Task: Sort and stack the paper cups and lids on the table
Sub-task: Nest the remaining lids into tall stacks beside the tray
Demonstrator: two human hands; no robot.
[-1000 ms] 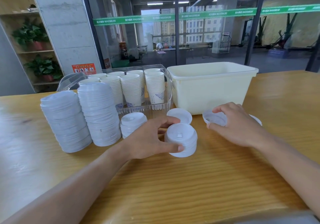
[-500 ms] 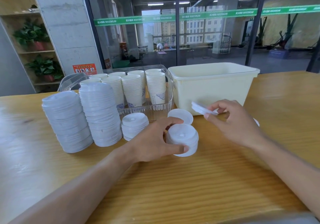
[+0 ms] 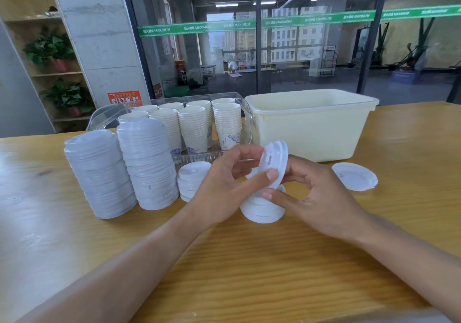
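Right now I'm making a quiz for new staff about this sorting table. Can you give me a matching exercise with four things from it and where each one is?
Things:
1. lid on edge
2. loose lid
3. paper cups
4. cream tub

Places:
A. standing in the clear tray
B. lying flat on the table, right of the hands
C. pinched between the left hand and the right hand
D. at the back, right of the clear tray

Pairs: 1-C, 2-B, 3-A, 4-D
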